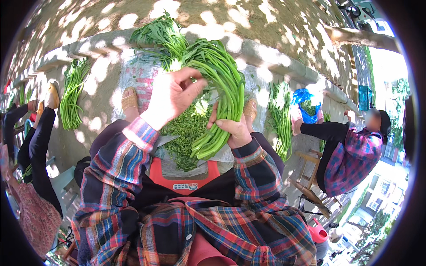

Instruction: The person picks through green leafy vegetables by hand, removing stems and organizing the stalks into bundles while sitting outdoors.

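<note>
My right hand [234,131] grips the stem end of a bunch of long green leafy vegetables [229,83], whose stalks arch up and bend over to the left. My left hand [179,91] is raised beside the bunch's leafy part, thumb and fingertips close together; whether it holds a thin piece is not clear. Below both hands lies a heap of chopped or plucked green leaves [181,143] on a plastic sheet [136,73]. Another bundle of the greens [166,40] rests beyond my left hand, against the stone curb.
Bundles of greens lie on the ground at left [73,96] and right [279,116]. A red plastic stool [181,184] is between my legs. A person in plaid [352,156] sits at right near a blue bag [301,96]; others sit at left. A stone curb [259,53] crosses ahead.
</note>
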### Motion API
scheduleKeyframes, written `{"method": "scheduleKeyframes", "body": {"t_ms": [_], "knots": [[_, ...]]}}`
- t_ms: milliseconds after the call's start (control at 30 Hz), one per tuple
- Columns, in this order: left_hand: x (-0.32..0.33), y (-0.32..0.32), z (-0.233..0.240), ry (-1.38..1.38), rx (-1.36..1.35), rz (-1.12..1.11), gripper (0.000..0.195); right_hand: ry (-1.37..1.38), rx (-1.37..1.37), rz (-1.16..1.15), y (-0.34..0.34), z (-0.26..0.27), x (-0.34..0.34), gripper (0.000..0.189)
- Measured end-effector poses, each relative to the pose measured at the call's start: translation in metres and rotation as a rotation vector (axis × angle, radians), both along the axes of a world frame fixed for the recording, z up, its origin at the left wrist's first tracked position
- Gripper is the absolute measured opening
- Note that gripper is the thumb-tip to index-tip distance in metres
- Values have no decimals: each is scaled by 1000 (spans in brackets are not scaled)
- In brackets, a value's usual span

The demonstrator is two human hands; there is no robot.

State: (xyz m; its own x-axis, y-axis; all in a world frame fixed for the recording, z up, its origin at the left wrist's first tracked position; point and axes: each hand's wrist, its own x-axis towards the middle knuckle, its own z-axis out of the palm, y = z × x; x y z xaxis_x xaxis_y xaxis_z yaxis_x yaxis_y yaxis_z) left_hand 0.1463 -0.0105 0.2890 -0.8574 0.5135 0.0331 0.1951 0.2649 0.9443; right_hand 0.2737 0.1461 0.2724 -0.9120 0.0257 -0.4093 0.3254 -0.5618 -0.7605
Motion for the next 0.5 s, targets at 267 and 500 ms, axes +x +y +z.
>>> {"method": "scheduleKeyframes", "body": {"t_ms": [267,500], "knots": [[-24,-1,0,467,35,-163,18,-33,-3,69,-7,-1,-2,41],[-28,-3,7,781,0,-90,18,-33,7,75,-10,-1,-3,40]]}}
